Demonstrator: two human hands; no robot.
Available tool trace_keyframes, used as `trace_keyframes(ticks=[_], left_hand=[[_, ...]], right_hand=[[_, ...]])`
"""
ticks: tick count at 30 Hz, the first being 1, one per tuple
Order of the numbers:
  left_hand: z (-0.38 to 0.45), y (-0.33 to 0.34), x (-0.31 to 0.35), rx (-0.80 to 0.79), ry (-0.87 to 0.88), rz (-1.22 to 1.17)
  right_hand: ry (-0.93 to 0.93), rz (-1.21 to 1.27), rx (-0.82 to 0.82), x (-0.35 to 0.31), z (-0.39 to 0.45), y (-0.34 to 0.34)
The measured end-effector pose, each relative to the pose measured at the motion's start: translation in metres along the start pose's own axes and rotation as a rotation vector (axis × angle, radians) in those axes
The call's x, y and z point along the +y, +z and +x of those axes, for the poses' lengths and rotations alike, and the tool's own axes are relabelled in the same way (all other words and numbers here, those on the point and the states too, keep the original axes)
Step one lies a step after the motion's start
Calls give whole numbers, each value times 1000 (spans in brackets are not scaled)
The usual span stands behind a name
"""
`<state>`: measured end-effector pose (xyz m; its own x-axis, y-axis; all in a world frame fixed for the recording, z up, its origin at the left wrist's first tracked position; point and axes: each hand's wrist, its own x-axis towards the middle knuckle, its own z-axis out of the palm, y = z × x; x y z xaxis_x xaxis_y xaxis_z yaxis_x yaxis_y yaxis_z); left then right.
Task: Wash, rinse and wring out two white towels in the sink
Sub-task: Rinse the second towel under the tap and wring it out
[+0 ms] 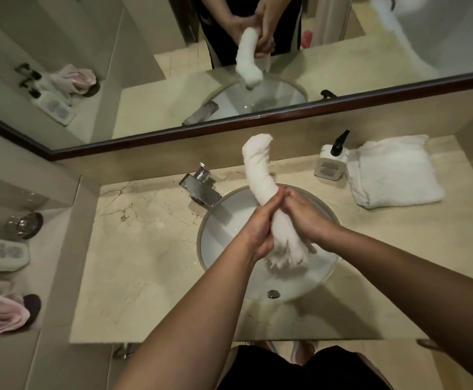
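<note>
**Both hands grip a rolled towel above the basin**

A wide mirror (257, 66) with a dark wooden frame runs across the top of the view and reflects the person's hands, the towel roll and part of the sink. Below it a beige marble counter (145, 263) spreads from the left wall to the right edge. Set into the counter is a round white sink (224, 229), with its metal drain (273, 294) near the front rim.

On the counter to the right of the sink lies a folded white towel (395, 173), flat and well apart from the hands. Above the basin stands the second white towel, a rolled towel (260, 173) twisted into a thick rope: its upper end rises toward the mirror frame, and its frayed lower end hangs over the bowl.

The left hand (257, 229) wraps the roll from the left side, fingers closed around it. The right hand (304, 213) clasps the same roll from the right, just beside the left hand, fingers closed too. Both forearms reach in from the bottom of the view.

A square chrome faucet (201, 187) sits at the back left of the sink, its spout reaching over the rim. A white pump bottle (331, 163) with a black pump stands just left of the folded towel, touching or nearly touching its edge.
</note>
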<state>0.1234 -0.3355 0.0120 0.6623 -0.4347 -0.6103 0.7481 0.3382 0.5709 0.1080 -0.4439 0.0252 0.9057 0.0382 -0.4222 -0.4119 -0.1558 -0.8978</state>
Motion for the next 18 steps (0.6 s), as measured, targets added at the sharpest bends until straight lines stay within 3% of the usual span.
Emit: trace_keyframes(ticks=[3, 6, 10, 15, 18], left_hand=[[-5, 10, 10, -112, -15, 19], [-11, 19, 17, -172, -20, -80], [-15, 28, 19, -198, 22, -257], [-11, 38, 24, -46, 162, -387], [-9, 35, 28, 25, 194, -280]], right_hand=[[-297, -306, 168, -13, 5, -21], [-235, -12, 138, -28, 16, -41], [192, 479, -230, -25, 14, -43], [289, 711, -428, 2, 11, -38], [315, 560, -683, 9, 5, -50]])
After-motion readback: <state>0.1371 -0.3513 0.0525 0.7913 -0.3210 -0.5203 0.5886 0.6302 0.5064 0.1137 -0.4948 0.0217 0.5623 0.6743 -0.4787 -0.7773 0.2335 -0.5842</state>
